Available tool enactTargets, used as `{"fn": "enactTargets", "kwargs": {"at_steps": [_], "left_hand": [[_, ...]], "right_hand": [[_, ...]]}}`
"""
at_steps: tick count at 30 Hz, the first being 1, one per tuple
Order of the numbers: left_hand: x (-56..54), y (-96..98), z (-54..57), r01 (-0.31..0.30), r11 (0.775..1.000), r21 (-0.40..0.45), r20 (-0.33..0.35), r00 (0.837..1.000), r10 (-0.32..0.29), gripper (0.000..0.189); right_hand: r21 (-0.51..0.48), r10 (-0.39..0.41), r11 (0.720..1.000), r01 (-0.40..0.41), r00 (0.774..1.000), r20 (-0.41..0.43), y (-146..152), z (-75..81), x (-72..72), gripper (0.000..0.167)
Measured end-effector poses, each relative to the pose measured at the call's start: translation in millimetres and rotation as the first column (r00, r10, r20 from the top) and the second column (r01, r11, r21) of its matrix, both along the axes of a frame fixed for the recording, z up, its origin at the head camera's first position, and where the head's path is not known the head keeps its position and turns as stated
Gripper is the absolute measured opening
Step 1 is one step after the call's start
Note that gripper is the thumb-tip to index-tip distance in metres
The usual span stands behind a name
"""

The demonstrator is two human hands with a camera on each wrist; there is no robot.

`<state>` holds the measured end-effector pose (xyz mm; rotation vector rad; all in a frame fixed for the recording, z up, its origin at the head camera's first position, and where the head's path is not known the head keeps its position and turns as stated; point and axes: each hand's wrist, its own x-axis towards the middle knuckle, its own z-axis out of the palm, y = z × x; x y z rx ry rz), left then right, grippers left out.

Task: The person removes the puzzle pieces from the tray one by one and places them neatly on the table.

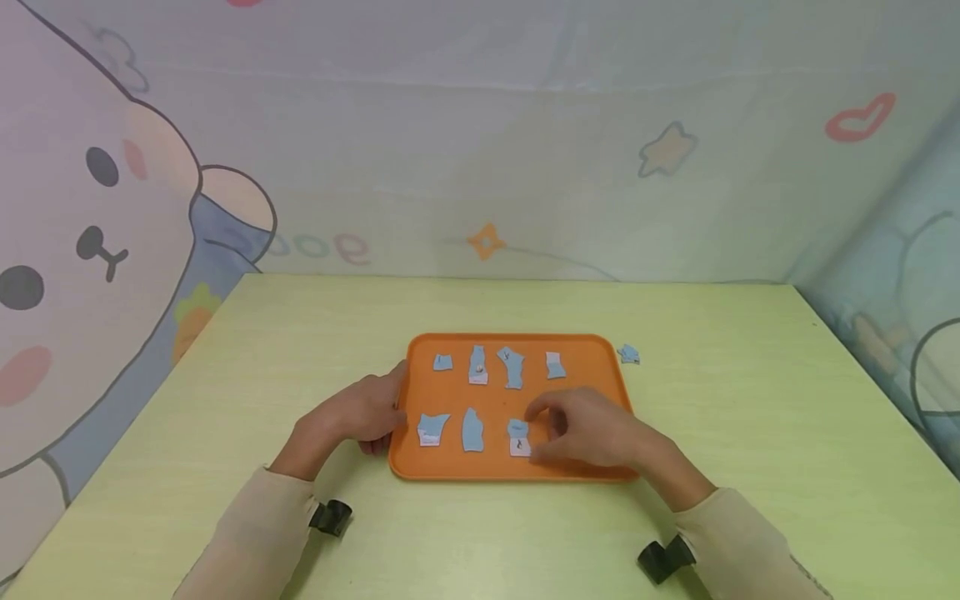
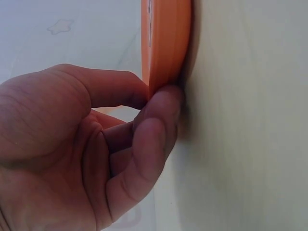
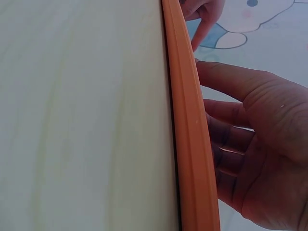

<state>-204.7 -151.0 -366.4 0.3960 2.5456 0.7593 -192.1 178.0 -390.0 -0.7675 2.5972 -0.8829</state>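
Note:
An orange tray (image 1: 502,468) lies on the table, bearing several irregular light-blue and white flat pieces in two rows. My left hand (image 1: 372,407) grips the tray's left rim, thumb and fingers pinching it in the left wrist view. Over the tray's lower right is my right hand (image 1: 588,425), its thumb and index finger apart. Their tips are beside the right edge of a blue-and-white piece (image 1: 518,437) with a dark mark. Whether they touch it I cannot tell; in the right wrist view the tray's rim (image 3: 190,115) hides what lies under the fingertips.
Another small blue piece (image 1: 629,354) lies on the table just off the tray's upper right corner. Left of the marked piece are a plain blue piece (image 1: 472,429) and a wider blue-and-white one (image 1: 432,429). A printed cloth hangs behind the pale yellow-green table (image 1: 720,375).

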Motion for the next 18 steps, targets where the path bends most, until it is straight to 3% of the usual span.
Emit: {"fn": "enactTargets", "kwargs": {"at_steps": [18], "left_hand": [[-0.1,0.8,-0.9,0.002,1.000,-0.019,-0.004,1.000,-0.002,0.057]], "right_hand": [[0.125,0.013,0.992,0.003,0.992,-0.128,-6.9,-0.1,4.4,0.036]]}}
